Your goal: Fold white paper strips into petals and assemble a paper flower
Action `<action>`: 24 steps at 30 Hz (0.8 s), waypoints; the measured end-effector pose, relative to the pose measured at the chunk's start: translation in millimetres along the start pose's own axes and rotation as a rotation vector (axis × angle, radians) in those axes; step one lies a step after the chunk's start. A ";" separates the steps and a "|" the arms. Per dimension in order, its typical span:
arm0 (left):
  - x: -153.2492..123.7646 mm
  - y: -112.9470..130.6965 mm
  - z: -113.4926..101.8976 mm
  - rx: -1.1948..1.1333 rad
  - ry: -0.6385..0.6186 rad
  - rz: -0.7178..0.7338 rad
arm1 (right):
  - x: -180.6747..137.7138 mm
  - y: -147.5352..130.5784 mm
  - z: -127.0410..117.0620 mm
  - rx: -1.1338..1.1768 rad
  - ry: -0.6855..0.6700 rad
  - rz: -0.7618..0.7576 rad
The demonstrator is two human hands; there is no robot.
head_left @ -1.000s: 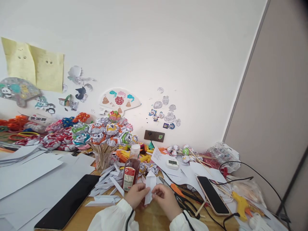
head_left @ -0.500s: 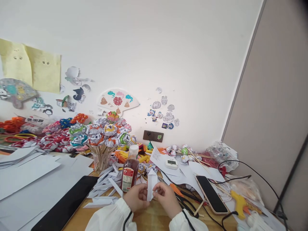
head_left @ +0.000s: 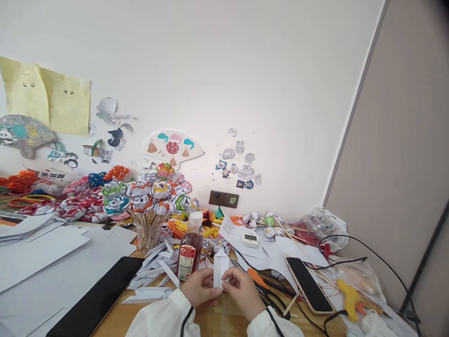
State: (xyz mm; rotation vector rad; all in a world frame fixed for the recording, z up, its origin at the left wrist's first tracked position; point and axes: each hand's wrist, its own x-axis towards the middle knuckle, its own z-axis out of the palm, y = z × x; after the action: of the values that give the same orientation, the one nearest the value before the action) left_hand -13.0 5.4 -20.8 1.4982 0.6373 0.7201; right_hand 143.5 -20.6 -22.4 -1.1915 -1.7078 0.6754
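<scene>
Between my two hands stands a folded strip of white paper [head_left: 220, 266], upright with a pointed top. My left hand [head_left: 201, 287] pinches its lower left side, thumb toward me. On the lower right edge, my right hand [head_left: 242, 286] grips it between thumb and fingers. Just left of the paper stands a glass bottle [head_left: 189, 248] with a white cap and a red label. A heap of folded white paper strips [head_left: 154, 269] lies beyond my left sleeve. Black-handled scissors [head_left: 271, 299] rest to the right of my right hand.
A black flat slab [head_left: 96, 297] and white paper sheets [head_left: 42, 262] cover the left side. Folded paper flowers [head_left: 157, 192] are piled behind a cup of sticks [head_left: 147, 234]. At right lie a phone [head_left: 308, 284], a yellow glue gun [head_left: 347, 299] and black cables. A white timer [head_left: 250, 239] sits at the back.
The paper strip has shifted very slightly left in my hands, and my fingers have moved a little at its lower end. Everything else stays as it was.
</scene>
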 end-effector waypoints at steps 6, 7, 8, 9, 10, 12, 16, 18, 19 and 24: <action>-2.7 5.0 -8.1 -0.020 -0.093 0.027 | 0.9 -0.1 -3.7 0.079 -0.012 0.015; -1.8 3.7 -8.1 -0.027 -0.083 0.029 | 0.9 -0.6 -4.2 0.071 -0.019 0.009; -0.6 1.9 -7.8 -0.039 -0.076 0.033 | 0.7 -1.1 -4.6 0.060 -0.023 0.005; 0.6 -0.3 -7.3 -0.049 -0.070 0.037 | 0.6 -1.6 -4.8 0.049 -0.026 0.002; 1.8 -2.3 -6.8 -0.056 -0.062 0.037 | 0.4 -1.9 -4.9 0.041 -0.029 0.001; 3.5 -5.2 -5.5 -0.062 -0.041 0.032 | 0.1 -2.3 -4.7 0.034 -0.043 0.002; 5.0 -5.5 -2.1 -0.064 -0.002 0.019 | 0.1 -2.0 -3.7 0.035 -0.081 -0.006; 5.7 -5.4 -0.5 -0.063 0.017 0.020 | 0.3 -1.6 -3.3 0.039 -0.091 -0.004; 6.1 -5.5 0.2 -0.063 0.030 0.021 | 0.4 -1.3 -3.3 0.040 -0.092 -0.002; 6.2 -4.5 2.0 -0.038 0.104 -0.013 | -0.1 -0.7 -3.7 0.052 -0.084 -0.010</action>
State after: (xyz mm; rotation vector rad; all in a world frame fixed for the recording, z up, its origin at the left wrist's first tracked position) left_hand -7.3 9.1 -24.9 1.4277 0.7083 0.7998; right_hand 146.5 -21.2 -20.3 -1.1320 -1.7535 0.7689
